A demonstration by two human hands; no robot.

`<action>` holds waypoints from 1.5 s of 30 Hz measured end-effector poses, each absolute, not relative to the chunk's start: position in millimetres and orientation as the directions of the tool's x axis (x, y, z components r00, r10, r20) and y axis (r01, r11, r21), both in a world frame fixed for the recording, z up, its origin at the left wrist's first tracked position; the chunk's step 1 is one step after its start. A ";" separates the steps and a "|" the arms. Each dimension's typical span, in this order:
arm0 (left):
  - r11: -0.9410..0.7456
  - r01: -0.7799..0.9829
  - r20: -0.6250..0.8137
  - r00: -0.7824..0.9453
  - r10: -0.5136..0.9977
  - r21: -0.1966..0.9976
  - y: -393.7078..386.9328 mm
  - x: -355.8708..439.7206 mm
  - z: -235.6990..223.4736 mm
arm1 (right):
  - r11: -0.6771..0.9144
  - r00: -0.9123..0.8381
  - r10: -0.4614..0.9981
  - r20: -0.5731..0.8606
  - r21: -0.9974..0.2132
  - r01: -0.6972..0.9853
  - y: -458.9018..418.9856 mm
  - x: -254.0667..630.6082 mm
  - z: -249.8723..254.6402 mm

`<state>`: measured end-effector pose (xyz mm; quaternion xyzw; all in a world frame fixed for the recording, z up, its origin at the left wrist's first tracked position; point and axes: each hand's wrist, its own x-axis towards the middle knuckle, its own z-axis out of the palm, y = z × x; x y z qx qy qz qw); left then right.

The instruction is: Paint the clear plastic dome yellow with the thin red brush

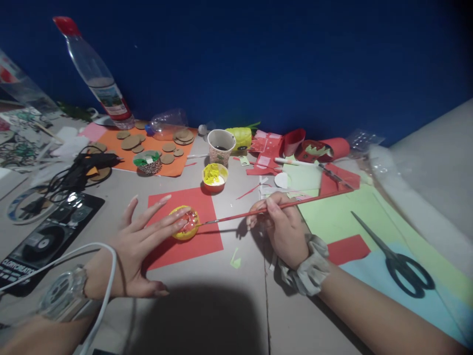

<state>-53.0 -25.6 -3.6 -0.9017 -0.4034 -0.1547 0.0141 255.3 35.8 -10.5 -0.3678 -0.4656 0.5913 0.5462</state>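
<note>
My left hand (pixel 148 236) is spread, its middle fingertips resting on a small round piece (pixel 184 236) with a yellow rim and a reddish, shiny middle. That piece lies on a square of red paper (pixel 207 207). In my right hand (pixel 283 224) is a thin red paintbrush (pixel 240 215), pinched near the middle of its handle. The brush tip touches the right edge of the yellow rim. Just behind the red paper stands a small cup of yellow paint (pixel 215 176). A patterned paper cup (pixel 220 145) with dark liquid stands behind that.
Black scissors (pixel 397 266) lie on green and blue paper at the right. Cardboard discs (pixel 131 143) and a small cup of green paint (pixel 148 161) sit on orange paper (pixel 170 167). A tall bottle (pixel 107 93) stands at the back left. A white cable (pixel 111 276) crosses my left wrist.
</note>
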 end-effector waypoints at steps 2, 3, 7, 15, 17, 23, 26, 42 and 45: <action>-0.669 0.737 0.283 0.624 0.728 0.098 -25.5 -53.0 -4.3 | 0.018 -0.164 0.984 0.071 -0.954 -0.300 35.3 254.8 -9.8; -0.665 0.740 0.281 0.620 0.732 0.099 -25.5 -52.9 -4.8 | 0.019 -0.162 0.984 0.070 -0.954 -0.300 35.3 254.7 -9.6; -0.655 0.744 0.278 0.606 0.745 0.133 -24.9 -51.6 -6.8 | 0.047 -0.108 0.990 0.086 -0.947 -0.319 36.1 254.4 -9.5; -0.646 0.744 0.287 0.590 0.755 0.171 -23.9 -48.3 -6.7 | 0.061 -0.106 0.990 0.099 -0.948 -0.313 37.9 254.8 -10.7; -0.645 0.745 0.285 0.589 0.756 0.171 -23.6 -47.4 -5.7 | 0.064 -0.121 0.987 0.108 -0.944 -0.324 37.8 254.9 -10.9; -0.634 0.753 0.265 0.584 0.767 0.175 -24.1 -44.3 -2.7 | 0.076 -0.107 0.987 0.118 -0.940 -0.334 37.6 254.8 -11.0; -0.627 0.759 0.269 0.575 0.772 0.176 -24.2 -43.5 -3.4 | 0.062 -0.140 0.984 0.113 -0.942 -0.329 37.1 255.2 -11.2; -0.671 0.732 0.272 0.627 0.730 0.115 -23.7 -46.5 -6.9 | 0.107 -0.154 0.973 0.171 -0.928 -0.356 37.6 257.7 -13.3; -0.671 0.733 0.262 0.630 0.731 0.110 -24.0 -47.1 -5.7 | 0.114 -0.157 0.972 0.177 -0.931 -0.345 36.3 258.1 -15.3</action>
